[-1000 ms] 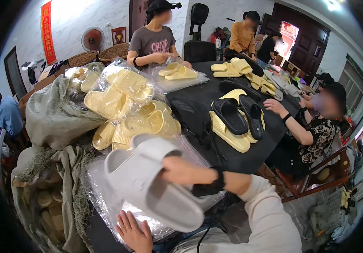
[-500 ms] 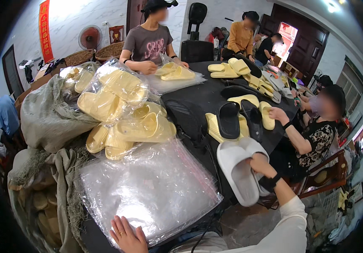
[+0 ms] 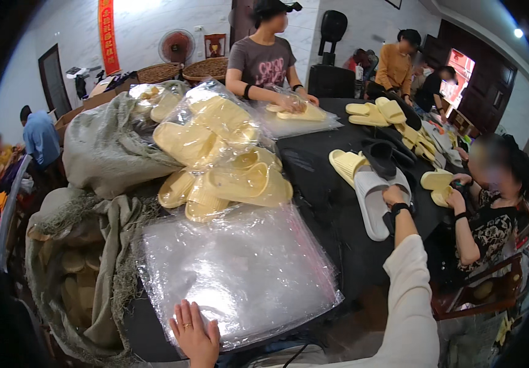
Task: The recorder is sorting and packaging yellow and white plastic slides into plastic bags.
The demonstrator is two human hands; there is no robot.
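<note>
The left hand (image 3: 194,334), at six o'clock in the view, lies flat with fingers spread on the near edge of a stack of clear bags (image 3: 237,276) that covers the near part of the black table (image 3: 313,178). A ring shows on one finger. The right hand (image 3: 394,197), reached out toward three o'clock, rests on a pair of white slippers (image 3: 372,199) lying on the table; whether its fingers grip them or only press on them cannot be told. At twelve o'clock from the bags sits a heap of bagged yellow slippers (image 3: 221,153), with grey sacks (image 3: 108,147) at its nine o'clock side. Just past the white pair lie a black slipper (image 3: 380,158) and a loose yellow slipper (image 3: 345,163). A seated person (image 3: 491,208) at three o'clock holds another yellow slipper.
</note>
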